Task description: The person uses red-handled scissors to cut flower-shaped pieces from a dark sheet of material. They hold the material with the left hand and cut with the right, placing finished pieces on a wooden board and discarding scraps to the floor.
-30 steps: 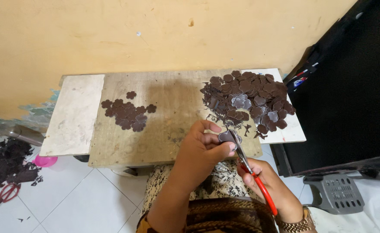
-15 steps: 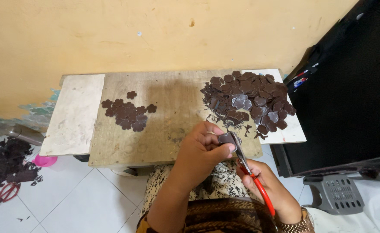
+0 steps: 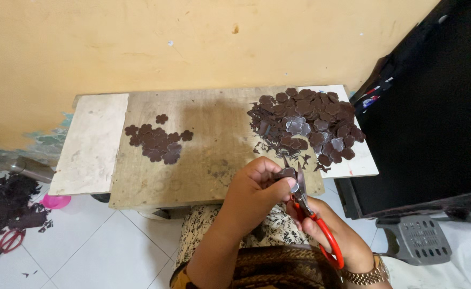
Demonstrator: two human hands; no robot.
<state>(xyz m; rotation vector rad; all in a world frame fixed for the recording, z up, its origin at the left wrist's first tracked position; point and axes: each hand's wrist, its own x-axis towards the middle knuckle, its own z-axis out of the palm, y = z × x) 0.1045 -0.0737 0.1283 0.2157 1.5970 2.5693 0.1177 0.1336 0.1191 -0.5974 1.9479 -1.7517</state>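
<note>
My left hand [image 3: 254,192] pinches a small dark brown flower-shaped piece [image 3: 287,173] at the table's front edge. My right hand [image 3: 329,235] grips red-handled scissors [image 3: 315,222], whose blades meet that piece. A big heap of the same brown flower-shaped pieces [image 3: 307,123] lies at the table's right end, just beyond my hands. A smaller flat cluster of them [image 3: 155,142] lies left of centre on the wooden board [image 3: 214,139].
A yellow wall stands behind the low table. A black panel [image 3: 433,107] rises on the right above a grey plastic stand [image 3: 417,241]. On the tiled floor at the left are dark scraps [image 3: 10,206], a second pair of red scissors [image 3: 5,243] and a pink lid [image 3: 56,201].
My hands have stayed at the table's front edge; the scissors have shifted slightly around the small piece. The piles have not moved.
</note>
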